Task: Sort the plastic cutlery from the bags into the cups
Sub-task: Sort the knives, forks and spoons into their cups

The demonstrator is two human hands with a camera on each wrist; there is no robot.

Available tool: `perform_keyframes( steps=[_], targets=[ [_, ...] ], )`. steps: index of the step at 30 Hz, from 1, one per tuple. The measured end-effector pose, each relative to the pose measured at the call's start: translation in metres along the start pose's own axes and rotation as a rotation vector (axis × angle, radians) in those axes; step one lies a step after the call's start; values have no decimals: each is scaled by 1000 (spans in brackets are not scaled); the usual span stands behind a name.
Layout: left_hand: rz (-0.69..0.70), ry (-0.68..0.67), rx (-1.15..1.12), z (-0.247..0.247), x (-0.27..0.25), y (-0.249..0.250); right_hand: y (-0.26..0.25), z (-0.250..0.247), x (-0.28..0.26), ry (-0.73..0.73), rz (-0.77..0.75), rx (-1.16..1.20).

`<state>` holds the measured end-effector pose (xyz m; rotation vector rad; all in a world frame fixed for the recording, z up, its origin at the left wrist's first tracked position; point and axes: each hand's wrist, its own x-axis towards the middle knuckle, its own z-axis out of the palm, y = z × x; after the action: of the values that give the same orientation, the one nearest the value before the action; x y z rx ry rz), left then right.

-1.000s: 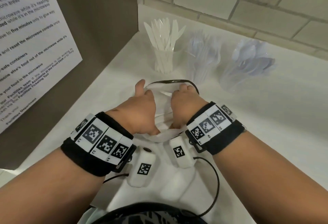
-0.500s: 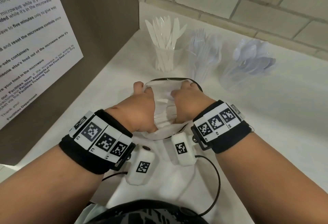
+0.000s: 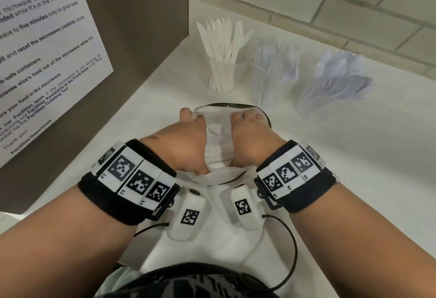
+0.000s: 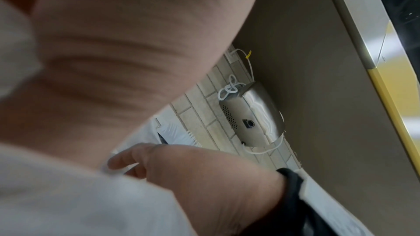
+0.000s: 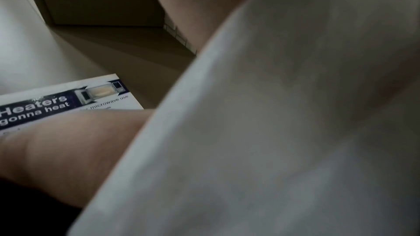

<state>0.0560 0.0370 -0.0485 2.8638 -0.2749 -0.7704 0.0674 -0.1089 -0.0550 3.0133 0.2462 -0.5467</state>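
Observation:
A white plastic bag (image 3: 221, 132) stands on the white counter (image 3: 354, 168) in front of me, its mouth held wide. My left hand (image 3: 188, 137) grips the bag's left rim, my right hand (image 3: 250, 132) grips the right rim. White cutlery handles (image 3: 218, 154) and pale spoon bowls show inside. Behind stand three clear cups: one with white knives (image 3: 223, 62), one with clear forks (image 3: 276, 71), one with clear spoons (image 3: 339, 80). In the wrist views the bag (image 4: 56, 195) (image 5: 272, 132) fills much of the picture.
A brown cabinet side (image 3: 141, 26) with a printed microwave notice (image 3: 42, 50) stands to the left. A tiled wall (image 3: 330, 3) runs behind the cups. A steel appliance (image 4: 250, 119) with a white cord hangs on the tiles. Black cables (image 3: 290, 250) trail near my body.
Both hands have pulled the bag's rim further apart, so its mouth is wider and the cutlery inside shows more. The cups have not moved.

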Motion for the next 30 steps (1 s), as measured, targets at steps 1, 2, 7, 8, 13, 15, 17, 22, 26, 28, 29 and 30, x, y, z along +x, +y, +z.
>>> perform_keyframes(
  steps=[1, 2, 7, 8, 13, 15, 17, 22, 26, 28, 29, 30],
  targets=[
    [9, -3, -4, 0, 0, 0, -1, 2, 1, 16, 9, -13],
    [18, -6, -6, 0, 1, 0, -2, 3, 3, 20, 23, -33],
    [63, -9, 22, -6, 4, 1, 0, 5, 9, -26, 85, -82],
    [70, 3, 23, -6, 5, 0, 3, 4, 8, -44, 58, -73],
    [20, 40, -19, -3, 7, -2, 11, 0, 1, -39, -86, -19],
    [19, 35, -21, -3, 5, -2, 11, 1, 0, -86, -83, -48],
    [25, 36, -16, -2, 4, 0, 11, -3, -1, -123, -62, -29],
    [75, 87, -69, 4, 4, -2, 10, -8, -2, -78, -158, -26],
    [48, 147, -164, 0, 6, 0, 9, 1, 3, 11, -181, -65],
    [24, 148, -114, 0, 6, 0, 10, 4, 4, 30, -176, -43],
    [13, 132, -88, 0, 5, 0, 12, 4, 4, 29, -167, -12],
    [-2, 107, -68, 2, 4, -1, 13, 4, 4, 24, -160, 21]
  ],
)
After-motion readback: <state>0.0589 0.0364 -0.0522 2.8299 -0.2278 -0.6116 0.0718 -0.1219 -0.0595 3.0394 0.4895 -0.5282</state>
